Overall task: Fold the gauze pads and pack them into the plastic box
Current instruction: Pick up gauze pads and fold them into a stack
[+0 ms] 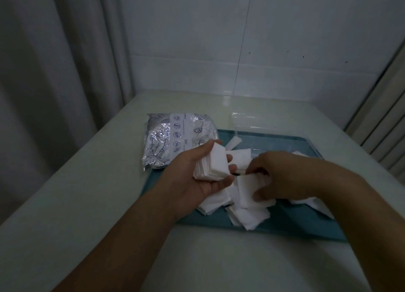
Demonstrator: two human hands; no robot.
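While printed icons [176,130] blur, bag [175,138] reads "Date".

Both bare forearms reach forward; the left hand [197,171] cups palm-up, fingers curled, while the right hand [278,177] pinches palm-down.

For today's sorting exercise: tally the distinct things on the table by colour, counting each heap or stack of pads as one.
White: 2, held pad stack, loose pad heap
Blue: 1, tray
Silver: 1, foil bag
Clear: 1, plastic box
Total: 5
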